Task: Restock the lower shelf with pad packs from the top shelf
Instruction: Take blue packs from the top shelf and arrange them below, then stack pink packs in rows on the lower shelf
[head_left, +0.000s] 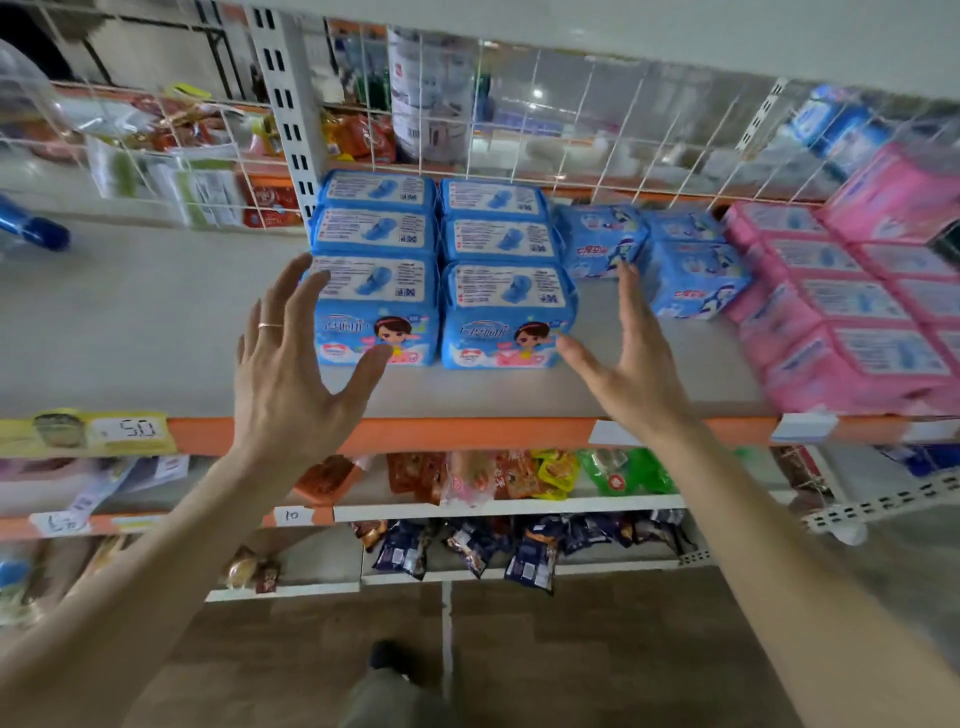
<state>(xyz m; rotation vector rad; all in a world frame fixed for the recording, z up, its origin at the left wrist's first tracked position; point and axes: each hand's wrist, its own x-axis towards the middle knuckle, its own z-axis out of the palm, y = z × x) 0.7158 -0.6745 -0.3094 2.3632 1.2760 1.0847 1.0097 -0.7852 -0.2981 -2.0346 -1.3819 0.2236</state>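
Blue pad packs stand in two rows of three on a grey shelf (130, 332) with an orange front edge. The front left pack (376, 312) and front right pack (506, 317) show a cartoon girl. My left hand (291, 364), ring on one finger, is open with fingers spread; its thumb overlaps the left pack's lower front. My right hand (628, 364) is open on the right, thumb tip at the right pack's lower corner. Neither hand holds anything.
Lighter blue packs (685, 280) and pink packs (841, 332) fill the shelf to the right. A white wire grid (571, 130) backs the shelf. Lower shelves hold snack bags (519, 473) and dark packets (467, 545). Price tags (130, 428) line the edges.
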